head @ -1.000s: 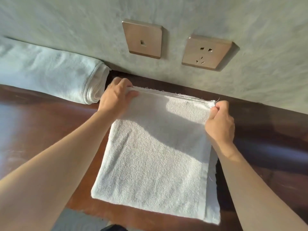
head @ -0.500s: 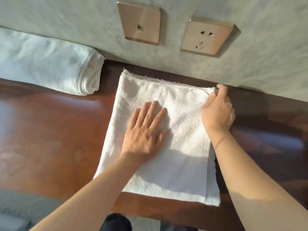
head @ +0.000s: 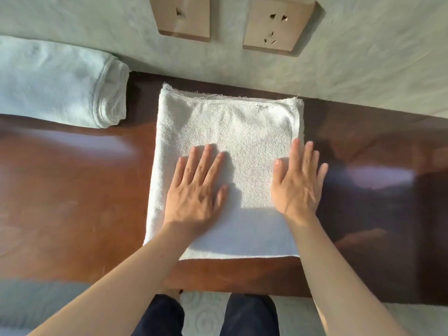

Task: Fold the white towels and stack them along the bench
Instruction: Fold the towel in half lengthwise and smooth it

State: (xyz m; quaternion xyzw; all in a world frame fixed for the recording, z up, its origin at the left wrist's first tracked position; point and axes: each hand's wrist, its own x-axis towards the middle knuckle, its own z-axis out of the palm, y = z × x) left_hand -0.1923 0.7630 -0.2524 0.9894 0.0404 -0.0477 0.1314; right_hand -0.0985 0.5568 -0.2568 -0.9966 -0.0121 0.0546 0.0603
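Towel (head: 242, 132) lies flat on the bench (head: 72, 190), long axis near-to-far, under both flat, empty palms: left hand (head: 196, 190) centre-left, right hand (head: 297, 183) at its right edge, nearer a leftward fold.

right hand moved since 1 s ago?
Yes. The right hand left the far right corner of the towel near the wall socket and came back toward the person; it now lies flat on the towel's right side.
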